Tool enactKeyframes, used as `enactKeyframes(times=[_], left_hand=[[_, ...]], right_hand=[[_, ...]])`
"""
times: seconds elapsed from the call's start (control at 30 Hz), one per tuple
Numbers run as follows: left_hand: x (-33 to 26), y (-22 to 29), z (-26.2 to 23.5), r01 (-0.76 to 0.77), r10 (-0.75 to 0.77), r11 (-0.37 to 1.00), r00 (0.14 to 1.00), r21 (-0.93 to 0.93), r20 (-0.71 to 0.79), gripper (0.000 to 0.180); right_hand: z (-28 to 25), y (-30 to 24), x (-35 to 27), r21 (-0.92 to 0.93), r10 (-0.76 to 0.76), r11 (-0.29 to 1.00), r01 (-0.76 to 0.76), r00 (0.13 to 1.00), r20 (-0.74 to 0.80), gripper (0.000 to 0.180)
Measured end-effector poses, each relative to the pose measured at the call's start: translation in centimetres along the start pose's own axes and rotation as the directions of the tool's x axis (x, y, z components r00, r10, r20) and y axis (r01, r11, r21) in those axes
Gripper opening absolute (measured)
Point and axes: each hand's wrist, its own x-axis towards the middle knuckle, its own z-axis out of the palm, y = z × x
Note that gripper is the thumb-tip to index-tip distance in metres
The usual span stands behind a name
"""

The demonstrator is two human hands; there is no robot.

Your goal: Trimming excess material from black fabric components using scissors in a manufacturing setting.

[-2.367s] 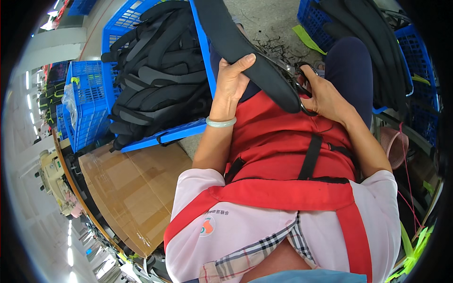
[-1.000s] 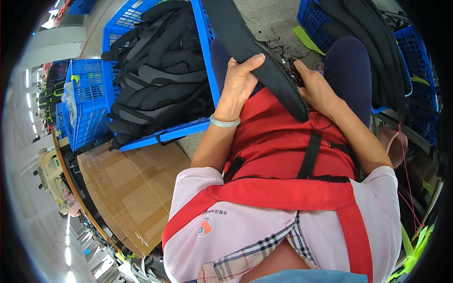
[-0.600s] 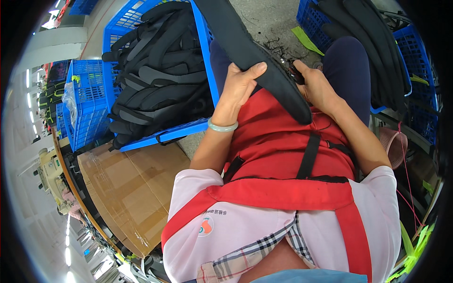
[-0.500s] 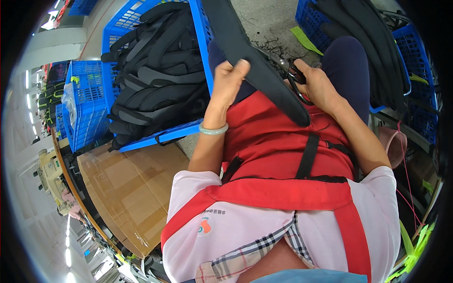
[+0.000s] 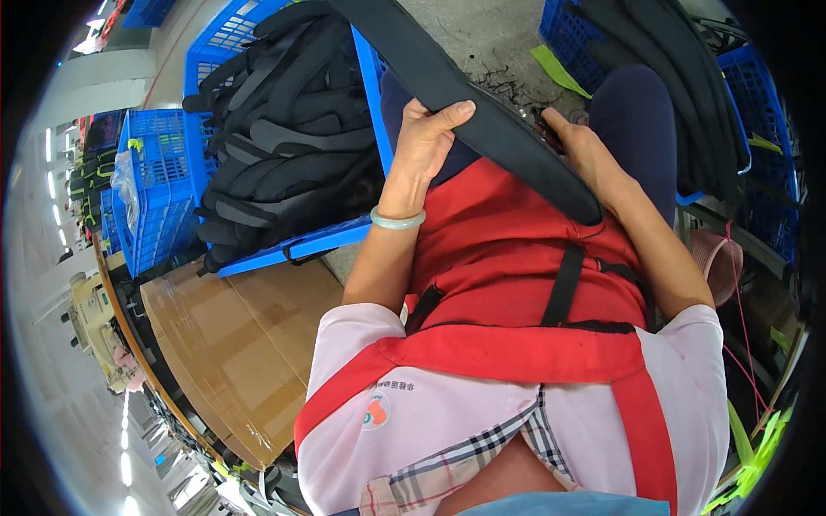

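Observation:
A long black padded strap (image 5: 508, 129) lies slantwise over my lap, its rounded end resting near the red apron (image 5: 482, 258). My left hand (image 5: 423, 146) is closed on the strap's left edge, thumb on top. On the other side, my right hand (image 5: 594, 159) is closed round the dark handles of scissors (image 5: 545, 131). Most of the scissors, with the right fingertips, is hidden behind the strap. Left of my left hand stands a blue plastic crate (image 5: 372, 99) heaped with similar black straps (image 5: 297, 142).
At the right, more black straps (image 5: 667, 82) hang over another blue crate (image 5: 564, 39). A cardboard box (image 5: 245, 344) sits below the left crate, with a further blue crate (image 5: 159, 198) beyond. Dark thread scraps (image 5: 499, 82) and a yellow-green strip (image 5: 557, 73) lie on the floor.
The strap has shifted toward the right and tilted flatter, and my left hand has moved slightly right with it. The scissors, plainer to see before, are now mostly covered by the strap.

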Motion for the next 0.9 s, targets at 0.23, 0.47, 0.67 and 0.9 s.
enactKeyframes(times=[0.23,0.47,0.67,0.9], left_hand=[[0.2,0.3,0.4,-0.008,0.008,1.0,1.0,0.006,-0.022,0.014],[0.0,-0.2,0.0,0.05,-0.055,0.995,0.996,-0.081,-0.069,0.014],[-0.3,-0.4,0.5,0.042,-0.049,0.993,0.997,-0.112,-0.065,0.015],[-0.3,-0.5,0.5,0.049,-0.055,0.991,0.997,-0.122,-0.047,0.016]], right_hand=[[-0.3,-0.2,0.1,-0.006,-0.076,0.997,0.076,0.997,-0.008,0.031],[0.8,-0.4,-0.1,-0.039,0.013,0.999,-0.014,1.0,-0.009,0.031],[0.7,-1.0,0.1,-0.006,0.022,1.0,-0.022,0.998,0.06,0.032],[1.0,-0.5,0.0,-0.011,0.0,1.0,0.0,1.0,0.008,0.035]])
